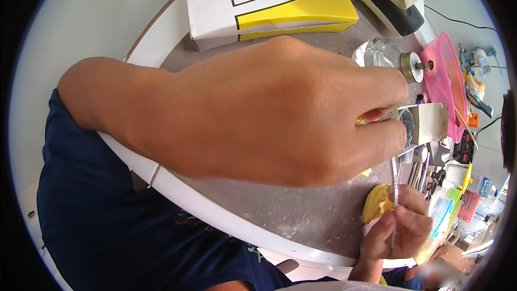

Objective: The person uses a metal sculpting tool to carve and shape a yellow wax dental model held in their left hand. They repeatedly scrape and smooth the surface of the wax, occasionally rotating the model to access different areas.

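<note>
My left hand [301, 113] fills the middle, its back toward me and its fingers curled closed. A bit of yellow shows in the gap between two fingers; what they hold is mostly hidden. At lower right, my right hand [404, 223] is closed, thumb and fingers pinching a thin metal hand tool [395, 178]. The tool's upper end reaches close to the left fingertips. Right beside the right fingers is a yellow, rough-edged lump [377, 203] that looks like a plaster cast; I cannot tell whether it is held or lies on the table.
The grey tabletop [269, 210] has a white rim and scattered crumbs. A white and yellow wax box [269, 5] lies beyond my left hand. Near it stand a glass spirit lamp [379, 54], a pink basket [444, 86] and a small open carton [431, 121]. Other people sit farther off.
</note>
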`<move>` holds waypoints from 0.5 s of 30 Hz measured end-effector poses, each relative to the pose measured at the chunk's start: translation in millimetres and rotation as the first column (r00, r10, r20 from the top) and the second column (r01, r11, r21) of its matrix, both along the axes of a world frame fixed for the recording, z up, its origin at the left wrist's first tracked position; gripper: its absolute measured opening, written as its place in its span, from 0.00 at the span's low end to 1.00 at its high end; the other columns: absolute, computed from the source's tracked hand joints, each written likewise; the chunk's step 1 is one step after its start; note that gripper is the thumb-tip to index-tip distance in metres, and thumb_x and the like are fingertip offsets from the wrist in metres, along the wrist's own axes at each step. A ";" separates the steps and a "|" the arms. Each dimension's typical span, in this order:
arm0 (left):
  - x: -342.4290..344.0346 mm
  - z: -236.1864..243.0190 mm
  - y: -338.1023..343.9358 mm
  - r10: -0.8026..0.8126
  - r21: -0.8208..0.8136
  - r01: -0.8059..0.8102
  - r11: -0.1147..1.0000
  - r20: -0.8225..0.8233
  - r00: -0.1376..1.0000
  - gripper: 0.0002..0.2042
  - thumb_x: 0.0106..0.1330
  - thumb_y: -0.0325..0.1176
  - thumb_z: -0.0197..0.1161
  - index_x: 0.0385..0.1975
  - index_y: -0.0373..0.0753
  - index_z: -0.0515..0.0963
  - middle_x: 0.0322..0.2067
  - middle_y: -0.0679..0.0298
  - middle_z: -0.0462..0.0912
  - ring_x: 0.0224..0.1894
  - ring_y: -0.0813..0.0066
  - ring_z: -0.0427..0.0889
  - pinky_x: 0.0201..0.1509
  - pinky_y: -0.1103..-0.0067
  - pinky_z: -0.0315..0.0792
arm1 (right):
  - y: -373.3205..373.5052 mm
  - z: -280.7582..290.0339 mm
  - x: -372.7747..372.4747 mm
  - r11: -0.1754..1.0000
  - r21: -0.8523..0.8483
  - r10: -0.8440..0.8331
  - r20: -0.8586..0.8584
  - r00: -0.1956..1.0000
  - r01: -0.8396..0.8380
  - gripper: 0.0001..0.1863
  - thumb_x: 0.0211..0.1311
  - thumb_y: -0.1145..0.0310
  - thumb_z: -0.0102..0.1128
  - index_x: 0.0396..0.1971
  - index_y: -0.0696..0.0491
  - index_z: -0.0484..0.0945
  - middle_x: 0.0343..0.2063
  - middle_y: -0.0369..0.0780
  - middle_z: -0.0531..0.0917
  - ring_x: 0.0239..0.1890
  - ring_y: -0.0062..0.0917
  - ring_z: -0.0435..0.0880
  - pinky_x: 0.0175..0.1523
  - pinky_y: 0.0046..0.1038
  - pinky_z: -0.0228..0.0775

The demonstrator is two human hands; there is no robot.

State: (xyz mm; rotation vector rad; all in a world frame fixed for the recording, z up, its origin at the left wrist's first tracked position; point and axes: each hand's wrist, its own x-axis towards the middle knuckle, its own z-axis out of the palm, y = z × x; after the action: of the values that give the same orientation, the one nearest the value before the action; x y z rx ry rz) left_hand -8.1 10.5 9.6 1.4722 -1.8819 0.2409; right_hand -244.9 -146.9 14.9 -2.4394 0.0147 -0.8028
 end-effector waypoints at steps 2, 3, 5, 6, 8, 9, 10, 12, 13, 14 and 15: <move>-0.2 2.3 1.2 -0.013 0.024 0.014 1.000 -0.026 1.000 0.05 0.50 0.22 0.64 0.26 0.30 0.75 0.29 0.57 0.77 0.25 0.73 0.77 0.22 0.85 0.72 | 5.3 -4.3 1.3 1.000 -0.003 0.025 -0.029 0.999 -0.025 0.11 0.54 0.77 0.58 0.37 0.56 0.70 0.33 0.45 0.79 0.33 0.32 0.81 0.38 0.29 0.75; -0.2 2.5 1.8 -0.016 0.034 0.017 0.999 -0.036 0.999 0.06 0.50 0.21 0.64 0.26 0.30 0.75 0.29 0.56 0.77 0.24 0.73 0.76 0.22 0.86 0.72 | 5.2 -6.9 3.0 1.000 -0.006 0.025 -0.012 1.000 -0.025 0.11 0.52 0.78 0.59 0.36 0.57 0.70 0.32 0.44 0.79 0.32 0.31 0.82 0.35 0.29 0.77; 0.7 2.3 2.3 -0.023 0.039 0.025 0.999 -0.052 0.998 0.06 0.49 0.21 0.64 0.26 0.30 0.75 0.29 0.56 0.77 0.24 0.73 0.76 0.22 0.86 0.72 | 3.9 -8.1 3.0 1.000 -0.005 0.020 -0.007 1.000 -0.020 0.10 0.51 0.78 0.59 0.35 0.57 0.71 0.30 0.44 0.79 0.31 0.32 0.82 0.34 0.29 0.77; 1.1 2.1 2.3 -0.024 0.035 0.026 0.999 -0.054 0.998 0.06 0.49 0.21 0.65 0.26 0.30 0.75 0.29 0.56 0.77 0.24 0.73 0.76 0.22 0.86 0.72 | 3.4 -8.4 3.1 1.000 -0.005 0.018 -0.005 1.000 -0.018 0.10 0.51 0.78 0.59 0.34 0.57 0.71 0.29 0.44 0.80 0.30 0.32 0.82 0.34 0.29 0.78; 1.0 1.4 0.5 -0.031 0.026 0.032 0.999 -0.060 0.998 0.06 0.49 0.21 0.65 0.26 0.30 0.75 0.29 0.56 0.76 0.24 0.73 0.75 0.22 0.86 0.71 | 2.7 -6.0 3.6 0.999 -0.028 0.025 -0.021 0.999 -0.026 0.10 0.48 0.79 0.60 0.32 0.57 0.71 0.28 0.44 0.80 0.29 0.32 0.82 0.34 0.30 0.78; 1.0 1.1 0.0 -0.034 0.024 0.036 0.999 -0.063 0.997 0.06 0.49 0.21 0.65 0.26 0.30 0.75 0.29 0.56 0.76 0.24 0.73 0.75 0.22 0.86 0.71 | 2.4 -5.3 3.8 0.999 -0.039 0.029 -0.030 0.999 -0.030 0.10 0.47 0.79 0.60 0.32 0.57 0.71 0.27 0.44 0.80 0.29 0.33 0.83 0.34 0.30 0.78; 1.0 0.9 -0.8 -0.037 0.024 0.039 0.999 -0.064 0.997 0.07 0.49 0.21 0.65 0.26 0.30 0.75 0.29 0.56 0.76 0.24 0.73 0.75 0.22 0.86 0.71 | 2.2 -5.9 3.4 0.999 -0.032 0.026 -0.030 0.999 -0.027 0.11 0.46 0.79 0.61 0.31 0.57 0.72 0.27 0.44 0.80 0.29 0.33 0.83 0.33 0.30 0.78; 1.3 0.4 -2.3 -0.045 0.023 0.047 0.999 -0.069 0.997 0.07 0.48 0.21 0.65 0.26 0.30 0.75 0.29 0.56 0.76 0.24 0.74 0.75 0.22 0.86 0.71 | 1.5 -7.6 2.4 1.000 -0.019 0.020 -0.032 0.999 -0.021 0.11 0.44 0.80 0.61 0.30 0.57 0.72 0.26 0.44 0.80 0.28 0.34 0.83 0.33 0.30 0.79; 1.8 0.2 -1.0 -0.047 0.013 0.048 0.999 -0.070 0.996 0.07 0.48 0.21 0.65 0.26 0.30 0.75 0.29 0.56 0.76 0.24 0.74 0.75 0.22 0.86 0.71 | 2.3 -6.9 3.3 0.999 -0.027 0.026 -0.033 0.999 -0.026 0.11 0.43 0.80 0.62 0.30 0.57 0.72 0.26 0.44 0.80 0.28 0.34 0.83 0.33 0.31 0.79; 2.1 -0.5 -0.8 -0.049 -0.006 0.049 0.999 -0.070 0.996 0.07 0.47 0.21 0.65 0.26 0.30 0.75 0.29 0.56 0.76 0.24 0.74 0.75 0.22 0.86 0.71 | 3.1 -6.1 4.2 0.999 -0.035 0.030 -0.034 0.999 -0.031 0.12 0.43 0.80 0.62 0.30 0.57 0.72 0.26 0.44 0.80 0.28 0.34 0.83 0.32 0.31 0.79; 2.2 -1.0 0.0 -0.050 -0.021 0.049 0.999 -0.073 0.996 0.07 0.47 0.21 0.65 0.26 0.31 0.75 0.28 0.56 0.76 0.24 0.74 0.75 0.21 0.87 0.71 | 4.1 -5.1 5.2 0.998 -0.044 0.034 -0.035 0.999 -0.036 0.12 0.42 0.80 0.62 0.30 0.57 0.72 0.26 0.44 0.80 0.28 0.34 0.83 0.32 0.31 0.79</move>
State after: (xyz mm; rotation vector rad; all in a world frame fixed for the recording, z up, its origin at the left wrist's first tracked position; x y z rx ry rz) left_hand -5.8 10.6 8.6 1.4015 -1.8499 0.1787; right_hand -239.7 -142.9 9.7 -2.4878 -0.0331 -0.7534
